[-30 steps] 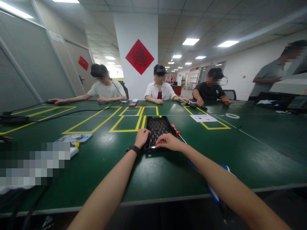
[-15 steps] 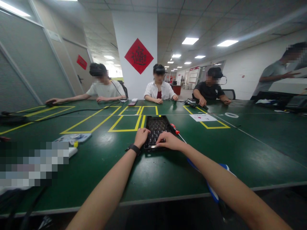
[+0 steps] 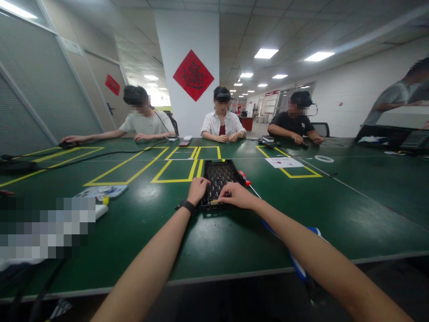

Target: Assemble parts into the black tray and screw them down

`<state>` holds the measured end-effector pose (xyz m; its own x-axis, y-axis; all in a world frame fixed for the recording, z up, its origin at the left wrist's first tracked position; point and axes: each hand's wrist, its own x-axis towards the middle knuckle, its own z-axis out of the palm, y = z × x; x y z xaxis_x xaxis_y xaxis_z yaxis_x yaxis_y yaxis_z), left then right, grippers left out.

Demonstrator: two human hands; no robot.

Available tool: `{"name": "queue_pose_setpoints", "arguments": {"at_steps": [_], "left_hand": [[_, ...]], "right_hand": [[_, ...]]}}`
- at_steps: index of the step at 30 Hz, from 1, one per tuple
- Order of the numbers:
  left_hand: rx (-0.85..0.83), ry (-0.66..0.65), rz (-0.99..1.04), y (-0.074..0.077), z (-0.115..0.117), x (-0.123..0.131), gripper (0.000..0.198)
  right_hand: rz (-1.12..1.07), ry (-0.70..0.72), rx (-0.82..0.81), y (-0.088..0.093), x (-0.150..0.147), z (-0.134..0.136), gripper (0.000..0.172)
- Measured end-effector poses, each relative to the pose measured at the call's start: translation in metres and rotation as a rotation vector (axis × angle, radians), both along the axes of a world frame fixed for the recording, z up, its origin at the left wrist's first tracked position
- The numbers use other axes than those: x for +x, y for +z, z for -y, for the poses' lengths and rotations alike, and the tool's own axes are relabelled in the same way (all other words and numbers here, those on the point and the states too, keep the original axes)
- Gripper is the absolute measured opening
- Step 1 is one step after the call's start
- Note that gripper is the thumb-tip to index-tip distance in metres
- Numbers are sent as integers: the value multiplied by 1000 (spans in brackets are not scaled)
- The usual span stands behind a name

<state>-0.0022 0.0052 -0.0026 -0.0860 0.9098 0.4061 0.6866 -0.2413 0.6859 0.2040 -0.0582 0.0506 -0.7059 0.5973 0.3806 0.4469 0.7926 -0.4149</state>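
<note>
A black rectangular case (image 3: 219,172), open at the top, lies on the green table with rows of small dark shapes inside it. My left hand (image 3: 197,190), with a dark band on its wrist, grips the case's left wall with curled fingers. Over the near right part of the case, my right hand (image 3: 234,194) is closed in a pinch. Its fingertips are beside a small gold-coloured piece (image 3: 214,202) at the near end. What lies between those fingers is hidden. A screwdriver (image 3: 244,178) with a red handle rests against the case's right side.
Yellow tape (image 3: 174,180) marks rectangles on the green table (image 3: 234,250). A printed sheet (image 3: 284,162) and a white ring (image 3: 324,158) lie to the right. Under my right forearm is a blue-and-white item (image 3: 298,264). Several people sit or stand beyond the table.
Both my hands stay nearly in place; the small piece by my right fingertips now looks gold instead of bright white. The seated person opposite has brought their hands together.
</note>
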Motion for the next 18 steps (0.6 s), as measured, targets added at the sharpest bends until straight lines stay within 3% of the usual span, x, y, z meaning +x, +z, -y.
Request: {"name": "queue_pose_setpoints", "arguments": {"at_steps": [18], "left_hand": [[-8, 3, -7, 4, 4, 1, 32]], "right_hand": [[-104, 66, -224, -4, 0, -2, 25]]}}
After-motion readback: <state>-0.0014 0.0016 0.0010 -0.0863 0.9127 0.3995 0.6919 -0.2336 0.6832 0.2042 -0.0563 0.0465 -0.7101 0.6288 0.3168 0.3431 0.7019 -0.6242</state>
